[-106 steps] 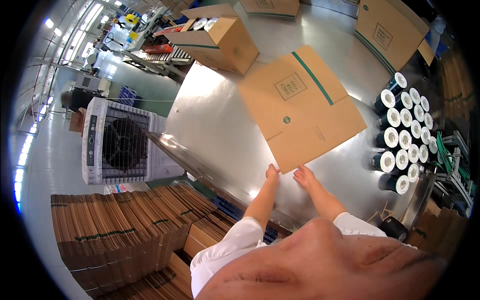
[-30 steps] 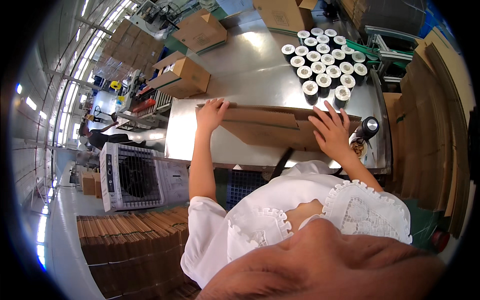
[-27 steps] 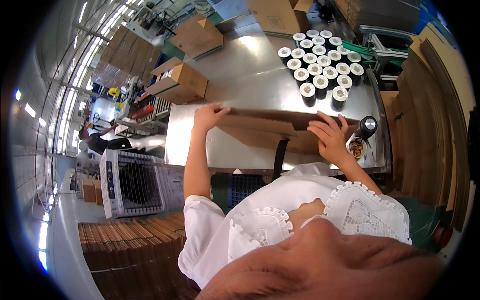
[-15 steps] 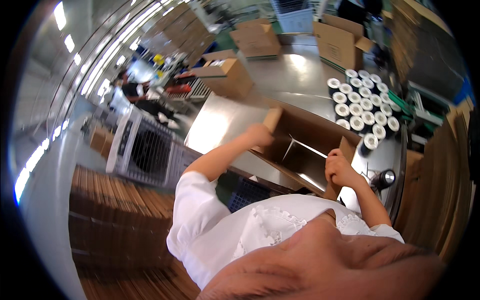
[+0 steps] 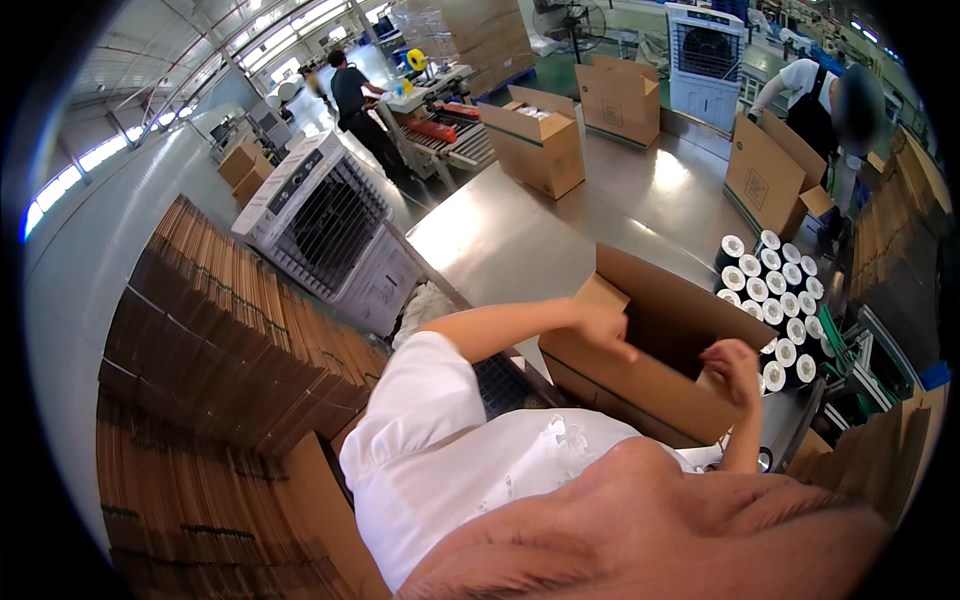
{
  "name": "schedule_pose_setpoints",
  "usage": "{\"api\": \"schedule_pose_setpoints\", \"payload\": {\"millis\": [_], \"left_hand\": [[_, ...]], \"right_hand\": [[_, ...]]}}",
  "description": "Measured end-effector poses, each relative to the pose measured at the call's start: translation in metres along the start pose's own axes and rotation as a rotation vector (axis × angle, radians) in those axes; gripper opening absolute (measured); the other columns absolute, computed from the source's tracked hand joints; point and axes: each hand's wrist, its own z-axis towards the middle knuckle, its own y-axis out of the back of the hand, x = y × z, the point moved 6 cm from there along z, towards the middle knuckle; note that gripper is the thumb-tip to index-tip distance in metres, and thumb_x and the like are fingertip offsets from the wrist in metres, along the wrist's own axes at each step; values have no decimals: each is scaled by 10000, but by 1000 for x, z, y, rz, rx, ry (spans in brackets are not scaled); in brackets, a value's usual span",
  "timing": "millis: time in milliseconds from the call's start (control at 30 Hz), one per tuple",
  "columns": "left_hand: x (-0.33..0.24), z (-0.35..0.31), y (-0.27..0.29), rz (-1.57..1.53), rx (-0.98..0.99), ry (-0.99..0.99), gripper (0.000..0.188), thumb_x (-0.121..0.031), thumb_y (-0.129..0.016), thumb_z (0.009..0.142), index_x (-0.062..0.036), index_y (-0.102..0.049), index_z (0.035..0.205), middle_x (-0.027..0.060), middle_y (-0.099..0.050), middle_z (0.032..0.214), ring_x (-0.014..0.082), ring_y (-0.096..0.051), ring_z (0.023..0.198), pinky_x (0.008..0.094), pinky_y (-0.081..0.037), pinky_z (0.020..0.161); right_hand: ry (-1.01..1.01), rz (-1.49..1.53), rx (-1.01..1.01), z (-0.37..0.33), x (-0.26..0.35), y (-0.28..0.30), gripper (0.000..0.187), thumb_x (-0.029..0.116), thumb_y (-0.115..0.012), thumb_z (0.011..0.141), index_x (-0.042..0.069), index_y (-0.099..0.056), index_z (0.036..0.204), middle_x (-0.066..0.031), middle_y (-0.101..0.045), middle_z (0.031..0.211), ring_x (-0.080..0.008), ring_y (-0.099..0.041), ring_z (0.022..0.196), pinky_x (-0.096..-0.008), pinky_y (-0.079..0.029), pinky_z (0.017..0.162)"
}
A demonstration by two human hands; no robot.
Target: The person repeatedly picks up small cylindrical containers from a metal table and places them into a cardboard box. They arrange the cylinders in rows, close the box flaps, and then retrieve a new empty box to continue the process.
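Now our left hand is at the small left flap of a brown box, and our right hand bends its fingers at the other end. We can't tell if they pinch the cardboard or just touch it. The box stands between them, open at the top. If one hand pushes harder, the box could go crooked. If we swing it past our right hand, it could bump the white-topped rolls and tip some over. Beyond our hands, the metal table looks smooth and shiny, so the box might slide. Off to our left hand's left, we see a big air cooler and tall piles of flat cardboard. Far past that hand, a person in dark clothes stands in the bright room.
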Motion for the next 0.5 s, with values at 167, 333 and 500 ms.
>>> {"api": "schedule_pose_setpoints", "payload": {"millis": [167,333,500], "left_hand": [[28,89,-36,217,-493,-72,575,-444,-445,918,3,-630,608,199,-617,657,364,-592,637,445,-476,602],[-59,54,-11,525,-1121,-902,198,-249,-601,827,-55,-606,790,129,-600,861,313,-589,818,411,-480,720],[-59,48,99,354,-1389,-377,237,-249,-600,807,-54,-601,942,145,-582,999,340,-556,955,463,-432,851]], "right_hand": [[354,-832,-885,-46,-25,101,468,182,-662,839,-31,-482,1214,-157,-587,1127,-239,-585,997,-344,-466,867],[142,-641,-614,-89,-52,67,777,150,-748,735,-12,-330,1370,-182,-534,1219,-262,-537,1088,-360,-421,946],[175,-600,-614,-89,-63,70,774,127,-750,729,-2,-336,1371,-164,-533,1213,-255,-525,1097,-352,-415,951]]}}
